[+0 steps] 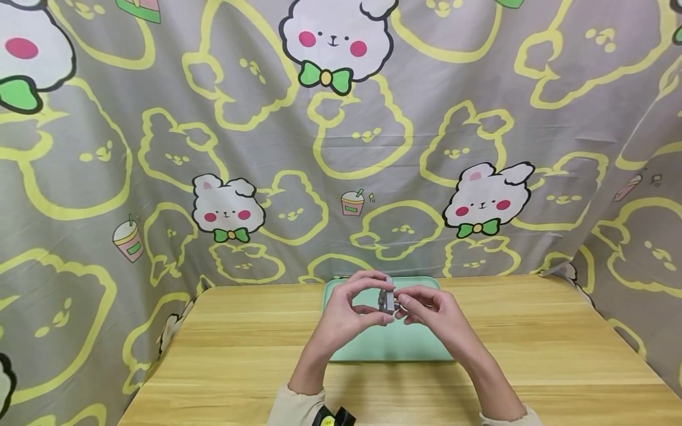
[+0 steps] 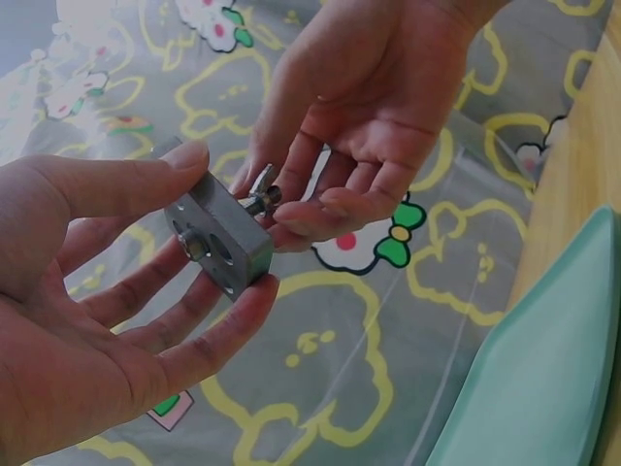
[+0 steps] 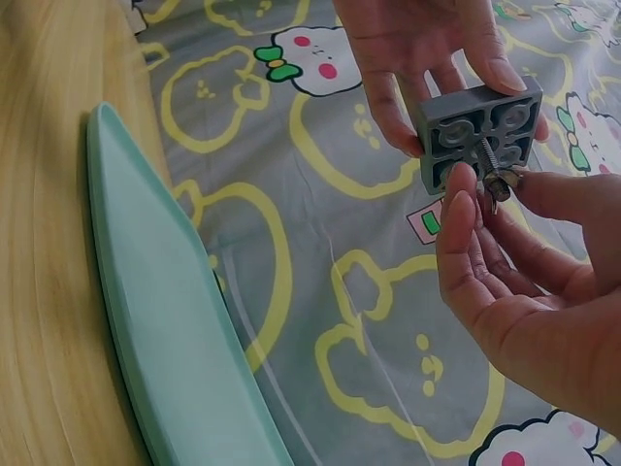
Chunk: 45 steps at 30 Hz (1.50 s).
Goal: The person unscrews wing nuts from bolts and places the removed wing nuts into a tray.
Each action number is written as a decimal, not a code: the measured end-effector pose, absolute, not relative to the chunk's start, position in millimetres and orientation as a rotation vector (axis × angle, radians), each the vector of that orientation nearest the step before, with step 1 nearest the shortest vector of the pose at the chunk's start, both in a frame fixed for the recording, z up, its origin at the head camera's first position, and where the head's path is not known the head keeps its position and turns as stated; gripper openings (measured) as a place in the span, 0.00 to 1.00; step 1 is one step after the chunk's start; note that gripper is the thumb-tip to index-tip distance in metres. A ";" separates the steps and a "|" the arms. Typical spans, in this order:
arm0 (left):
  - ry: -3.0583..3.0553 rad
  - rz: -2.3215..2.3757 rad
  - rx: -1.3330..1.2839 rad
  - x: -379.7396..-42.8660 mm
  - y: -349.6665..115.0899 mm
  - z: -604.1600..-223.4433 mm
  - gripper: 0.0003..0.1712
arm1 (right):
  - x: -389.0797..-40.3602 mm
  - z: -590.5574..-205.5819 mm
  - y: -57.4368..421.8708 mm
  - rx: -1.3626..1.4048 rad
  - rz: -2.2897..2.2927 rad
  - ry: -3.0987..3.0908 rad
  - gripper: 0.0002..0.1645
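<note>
A grey square block (image 3: 475, 131) is held up over the tray, with several round recesses on one face. My left hand (image 1: 346, 307) grips it by opposite edges, thumb on one side and fingers on the other. Through the block's middle runs a threaded bolt (image 3: 487, 153), its head (image 2: 194, 243) showing on the side towards my left palm. On the bolt's protruding end sits a metal wing nut (image 2: 262, 187). My right hand (image 1: 434, 307) pinches this wing nut between thumb and fingertips, partly hiding it in the right wrist view.
Beneath both hands a pale green tray (image 1: 367, 350) lies on the wooden table (image 1: 245, 343). A grey curtain (image 1: 298, 142) with yellow outlines and white cartoon animals hangs behind the table and along its sides.
</note>
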<state>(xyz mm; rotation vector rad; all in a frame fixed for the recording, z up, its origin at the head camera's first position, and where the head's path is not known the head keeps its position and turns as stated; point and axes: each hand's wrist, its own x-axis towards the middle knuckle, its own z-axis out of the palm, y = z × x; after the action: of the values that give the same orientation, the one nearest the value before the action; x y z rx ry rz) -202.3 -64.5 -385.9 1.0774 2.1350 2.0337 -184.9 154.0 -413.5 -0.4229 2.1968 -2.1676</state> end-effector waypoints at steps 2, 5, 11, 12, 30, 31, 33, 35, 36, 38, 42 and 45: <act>2.131 2.034 1.073 -202.4 -64.3 -386.1 0.25 | -185.2 -413.8 154.4 -0.423 -2.164 2.195 0.21; 2.127 2.035 1.070 -202.5 -64.2 -386.3 0.25 | -185.3 -413.9 154.6 -0.426 -2.163 2.185 0.21; 2.135 2.032 1.060 -202.4 -64.5 -386.6 0.25 | -184.2 -412.2 154.4 -0.398 -2.177 2.170 0.21; 2.135 2.031 1.058 -202.2 -64.5 -386.5 0.25 | -184.0 -411.9 154.3 -0.384 -2.179 2.172 0.21; 2.116 2.040 1.051 -202.3 -63.6 -386.1 0.25 | -183.3 -412.7 156.3 -0.466 -2.133 2.273 0.16; 2.116 2.039 1.053 -202.4 -63.8 -386.2 0.25 | -183.4 -413.0 156.1 -0.474 -2.133 2.281 0.15; 2.118 2.038 1.058 -202.3 -64.1 -386.3 0.25 | -183.6 -413.5 155.8 -0.497 -2.131 2.294 0.15; 2.124 2.034 1.061 -202.2 -64.4 -386.2 0.25 | -183.7 -414.0 155.8 -0.526 -2.126 2.309 0.14; 2.126 2.033 1.062 -202.2 -64.5 -386.1 0.25 | -183.7 -414.0 155.8 -0.542 -2.126 2.314 0.14; 2.131 2.033 1.062 -202.2 -64.6 -386.2 0.26 | -183.7 -414.1 155.7 -0.571 -2.121 2.322 0.13; 2.135 2.030 1.064 -202.4 -65.2 -386.4 0.25 | -183.7 -414.1 155.5 -0.592 -2.120 2.322 0.13; 2.135 2.028 1.067 -202.5 -65.5 -386.3 0.25 | -183.9 -413.8 154.8 -0.600 -2.127 2.317 0.12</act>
<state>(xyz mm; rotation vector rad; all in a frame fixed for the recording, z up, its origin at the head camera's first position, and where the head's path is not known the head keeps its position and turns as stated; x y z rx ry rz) -202.5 -65.5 -386.3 1.0671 2.1353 2.0276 -183.9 154.8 -413.8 -0.5996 2.3167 -2.1267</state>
